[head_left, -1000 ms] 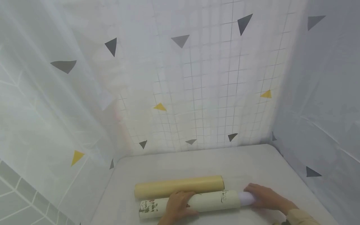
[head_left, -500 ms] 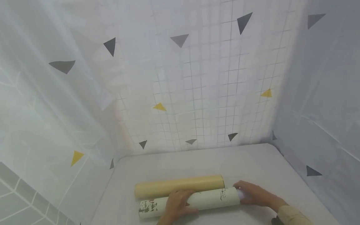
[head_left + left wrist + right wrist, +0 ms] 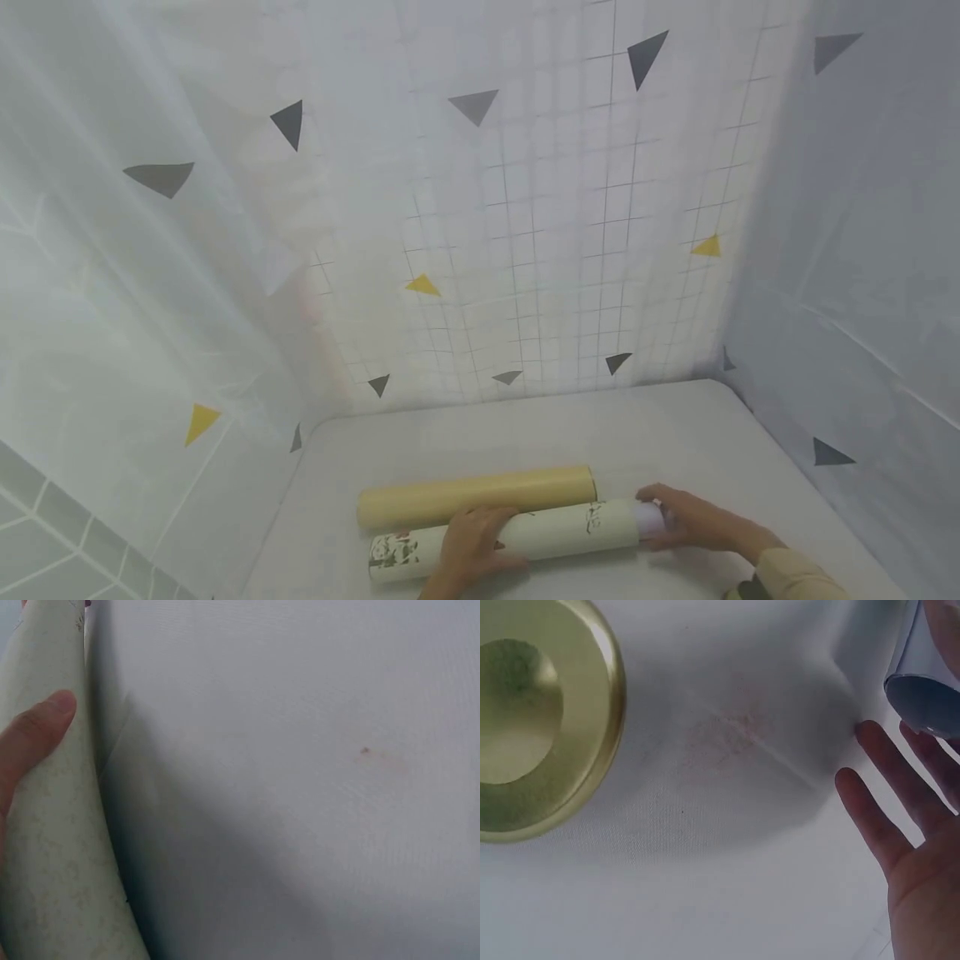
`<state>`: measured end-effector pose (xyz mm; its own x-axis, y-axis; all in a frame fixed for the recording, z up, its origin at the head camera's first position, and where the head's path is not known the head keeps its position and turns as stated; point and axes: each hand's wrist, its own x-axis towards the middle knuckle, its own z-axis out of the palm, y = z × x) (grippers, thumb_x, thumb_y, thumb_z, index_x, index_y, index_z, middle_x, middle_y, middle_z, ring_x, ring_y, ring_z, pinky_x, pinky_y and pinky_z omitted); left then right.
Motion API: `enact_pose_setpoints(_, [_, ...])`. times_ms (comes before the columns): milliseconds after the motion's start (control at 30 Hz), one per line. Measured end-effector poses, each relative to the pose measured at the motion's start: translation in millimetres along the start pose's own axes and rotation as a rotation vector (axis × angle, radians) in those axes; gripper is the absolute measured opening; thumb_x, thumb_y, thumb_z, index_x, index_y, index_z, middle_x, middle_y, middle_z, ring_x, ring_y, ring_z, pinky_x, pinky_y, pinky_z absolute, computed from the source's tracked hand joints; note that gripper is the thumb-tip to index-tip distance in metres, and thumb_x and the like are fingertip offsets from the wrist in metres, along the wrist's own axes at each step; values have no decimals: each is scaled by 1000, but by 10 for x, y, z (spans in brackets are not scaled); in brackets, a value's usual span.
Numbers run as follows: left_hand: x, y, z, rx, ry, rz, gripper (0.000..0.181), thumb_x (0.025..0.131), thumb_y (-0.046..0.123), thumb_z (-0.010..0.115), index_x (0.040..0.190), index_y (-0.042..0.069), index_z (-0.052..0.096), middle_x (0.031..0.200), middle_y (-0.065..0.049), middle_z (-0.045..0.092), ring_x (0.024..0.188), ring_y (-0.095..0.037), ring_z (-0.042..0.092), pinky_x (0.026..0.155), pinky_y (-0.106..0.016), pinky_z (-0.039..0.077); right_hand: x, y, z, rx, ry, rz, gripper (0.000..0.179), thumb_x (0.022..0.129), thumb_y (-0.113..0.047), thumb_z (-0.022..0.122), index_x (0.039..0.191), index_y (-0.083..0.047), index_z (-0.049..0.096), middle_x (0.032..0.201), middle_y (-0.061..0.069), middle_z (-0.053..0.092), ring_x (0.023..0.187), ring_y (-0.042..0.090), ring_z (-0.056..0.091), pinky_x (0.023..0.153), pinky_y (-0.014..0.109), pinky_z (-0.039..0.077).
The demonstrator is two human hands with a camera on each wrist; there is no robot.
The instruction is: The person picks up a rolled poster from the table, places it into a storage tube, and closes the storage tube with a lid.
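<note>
A long off-white tube with dark prints [image 3: 562,533] lies crosswise on the white-covered surface. My left hand [image 3: 474,546] grips its left-middle part; in the left wrist view my thumb [image 3: 45,727] lies along the tube. A white paper roll [image 3: 649,518] sticks a short way out of the tube's right end. Around that roll's end is my right hand [image 3: 697,525], thumb and forefinger on either side. In the right wrist view the fingers are spread and mostly straight beside the roll's hollow end [image 3: 926,701], with fingertips touching or close to its rim.
Just behind the printed tube lies a yellowish tube [image 3: 476,497], roughly parallel. A round gold lid [image 3: 592,712] is near my right hand in the right wrist view. Pale sheeting with triangles [image 3: 517,250] rises behind and at both sides of the surface [image 3: 540,433].
Less of the paper roll sticks out of the tube than a second ago. My right hand went left toward the tube, then back slightly right, baring the roll's end. My left hand stays put.
</note>
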<state>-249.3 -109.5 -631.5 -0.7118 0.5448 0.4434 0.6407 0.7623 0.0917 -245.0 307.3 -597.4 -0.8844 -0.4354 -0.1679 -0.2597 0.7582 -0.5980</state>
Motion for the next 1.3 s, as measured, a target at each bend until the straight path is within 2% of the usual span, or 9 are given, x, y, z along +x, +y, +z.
enact_pose_setpoints(100, [-4, 2, -7, -1, -13, -13, 75, 64, 72, 82, 124, 28, 70, 101, 19, 77, 83, 3, 65, 85, -27, 55, -14, 37, -42, 50, -12, -6, 57, 85, -41, 81, 129, -11, 59, 120, 5, 68, 96, 8, 63, 79, 31, 56])
enact_pose_setpoints(167, [-4, 0, -4, -3, -27, -23, 75, 64, 73, 82, 124, 28, 70, 101, 19, 77, 85, 2, 65, 86, -27, 55, -19, 31, -68, 77, -11, -37, 49, 87, -37, 80, 123, -11, 61, 114, 5, 69, 91, 4, 62, 75, 26, 54])
enact_pose_setpoints(267, [-1, 5, 5, -4, -36, -30, 75, 64, 73, 82, 125, 29, 70, 104, 19, 77, 89, 2, 66, 87, -27, 55, -15, -6, -78, 126, -9, -74, 43, 87, -32, 80, 119, -10, 62, 112, 7, 70, 89, 3, 64, 73, 24, 54])
enact_pose_setpoints(500, [10, 4, 3, -10, -36, -20, 74, 65, 72, 82, 125, 30, 69, 98, 21, 75, 86, 3, 64, 85, -27, 54, 58, -88, -25, 227, -30, -60, 43, 90, -30, 77, 125, -9, 63, 121, 13, 70, 94, 8, 69, 77, 23, 57])
enact_pose_setpoints(600, [5, -3, 14, -9, -35, -20, 74, 65, 72, 82, 125, 30, 69, 94, 22, 74, 85, 3, 64, 84, -27, 54, 99, -113, -7, 234, -36, -48, 40, 92, -33, 75, 123, -10, 65, 122, 13, 71, 97, 11, 70, 80, 28, 60])
enact_pose_setpoints(833, [18, 21, -4, -29, -64, -51, 74, 64, 72, 83, 125, 30, 69, 94, 22, 74, 85, 4, 63, 86, -29, 54, 143, -144, -10, 302, -71, -16, 37, 98, -31, 68, 125, -5, 66, 123, 17, 71, 105, 30, 70, 88, 52, 60])
enact_pose_setpoints(967, [24, 32, -10, -35, -74, -72, 74, 64, 72, 83, 125, 32, 69, 97, 22, 75, 82, 6, 61, 87, -30, 54, 160, -162, -8, 344, -90, 3, 41, 100, -31, 65, 128, -1, 64, 126, 21, 70, 110, 36, 70, 90, 55, 59])
enact_pose_setpoints(1100, [33, 25, -14, -21, -38, -55, 75, 64, 72, 83, 125, 32, 69, 96, 22, 75, 77, 8, 59, 87, -29, 55, 172, -190, 2, 402, -121, 62, 51, 101, -35, 63, 134, 2, 61, 129, 22, 69, 108, 32, 71, 91, 54, 59])
enact_pose_setpoints(1300, [17, 18, 3, -3, -9, -32, 74, 62, 71, 84, 123, 30, 70, 102, 20, 77, 87, 3, 66, 87, -29, 55, 154, -215, 68, 490, -166, 101, 57, 102, -36, 59, 141, 6, 54, 133, 24, 67, 104, 27, 71, 92, 53, 58])
